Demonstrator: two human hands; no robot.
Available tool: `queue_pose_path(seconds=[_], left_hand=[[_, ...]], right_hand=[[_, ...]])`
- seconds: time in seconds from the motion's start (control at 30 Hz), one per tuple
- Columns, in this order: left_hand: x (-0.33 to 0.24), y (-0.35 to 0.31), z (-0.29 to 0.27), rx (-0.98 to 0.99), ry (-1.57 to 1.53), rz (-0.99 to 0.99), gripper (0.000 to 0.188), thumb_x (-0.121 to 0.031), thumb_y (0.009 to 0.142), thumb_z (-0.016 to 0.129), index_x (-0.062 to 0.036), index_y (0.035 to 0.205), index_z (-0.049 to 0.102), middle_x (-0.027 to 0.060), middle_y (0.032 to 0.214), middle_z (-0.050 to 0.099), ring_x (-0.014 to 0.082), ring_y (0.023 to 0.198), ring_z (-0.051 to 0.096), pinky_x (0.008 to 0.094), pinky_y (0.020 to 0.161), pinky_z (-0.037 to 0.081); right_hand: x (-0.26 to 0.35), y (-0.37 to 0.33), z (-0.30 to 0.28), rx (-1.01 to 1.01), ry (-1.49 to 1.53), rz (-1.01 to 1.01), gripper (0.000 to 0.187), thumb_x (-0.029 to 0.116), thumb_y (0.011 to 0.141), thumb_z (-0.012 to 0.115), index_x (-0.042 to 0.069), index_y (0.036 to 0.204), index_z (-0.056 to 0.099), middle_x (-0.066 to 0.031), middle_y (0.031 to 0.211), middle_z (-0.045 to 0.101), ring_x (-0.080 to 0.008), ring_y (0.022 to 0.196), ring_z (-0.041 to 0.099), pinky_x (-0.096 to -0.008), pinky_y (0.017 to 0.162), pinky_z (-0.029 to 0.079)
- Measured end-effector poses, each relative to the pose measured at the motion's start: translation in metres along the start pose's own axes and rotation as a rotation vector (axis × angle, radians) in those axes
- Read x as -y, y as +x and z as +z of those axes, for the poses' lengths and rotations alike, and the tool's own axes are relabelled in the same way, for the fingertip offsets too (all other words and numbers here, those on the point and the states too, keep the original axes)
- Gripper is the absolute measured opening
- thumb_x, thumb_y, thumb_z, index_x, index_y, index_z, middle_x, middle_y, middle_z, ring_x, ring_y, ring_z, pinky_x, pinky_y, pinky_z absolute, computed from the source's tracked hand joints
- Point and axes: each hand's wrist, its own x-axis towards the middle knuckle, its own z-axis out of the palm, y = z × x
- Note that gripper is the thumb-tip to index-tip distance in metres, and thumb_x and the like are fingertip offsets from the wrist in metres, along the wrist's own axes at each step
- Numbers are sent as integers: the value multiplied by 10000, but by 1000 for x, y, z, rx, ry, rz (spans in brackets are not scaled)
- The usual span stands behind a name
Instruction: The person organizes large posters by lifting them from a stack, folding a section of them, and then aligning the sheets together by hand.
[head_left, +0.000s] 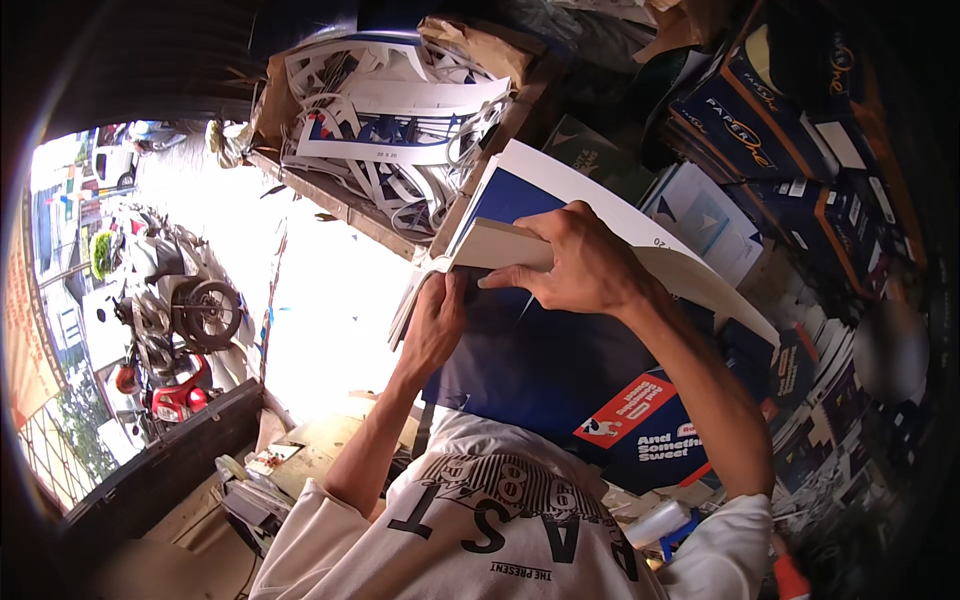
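A thick book block [497, 244] with cream page edges is held up in front of me. Around it spreads a large blue and white cover sheet [560, 178], its right part curving down under my right forearm. My right hand [588, 262] grips the block, thumb below and fingers over the top. At the block's left end, my left hand [436, 318] is closed on the book's edge, with pages or cover layers fanning out beside it. Beneath both hands lies a dark blue glossy surface [520, 365] with a red printed panel.
Beyond the book stands a box [345, 215] full of paper offcuts [400, 120]. Blue cartons [740, 130] are stacked at the right, with piled papers [830, 400] nearer me. At the left, a dark ledge [165, 460] borders a bright street with parked motorcycles [165, 290].
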Motion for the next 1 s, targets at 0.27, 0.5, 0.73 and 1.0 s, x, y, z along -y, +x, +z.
queue_pose_path(seconds=[0.27,0.5,0.73,1.0], left_hand=[[8,13,5,152,24,-91,667,-552,1016,362,28,814,621,-17,595,455,77,592,392,300,566,337],[2,25,3,76,176,-117,517,-426,975,465,37,896,679,236,752,657,354,724,661,458,706,491],[13,37,3,272,221,-189,493,-425,961,494,29,939,684,254,868,680,377,810,677,466,709,512],[24,24,0,329,148,27,372,-337,974,476,-51,1131,653,188,968,674,284,873,655,405,786,492]], right_hand=[[-17,-4,30,-259,-58,115,423,363,826,756,-37,725,660,-192,626,654,-338,607,679,-420,612,537],[4,-22,47,-409,-149,-36,388,310,907,687,-2,707,575,-173,585,619,-309,501,635,-375,448,486],[31,-46,68,-545,-320,-105,327,231,868,742,4,713,565,-125,595,592,-276,484,627,-342,422,453],[60,-65,87,-687,-520,-168,305,207,821,794,-3,713,602,-112,610,604,-264,472,606,-336,421,421]])
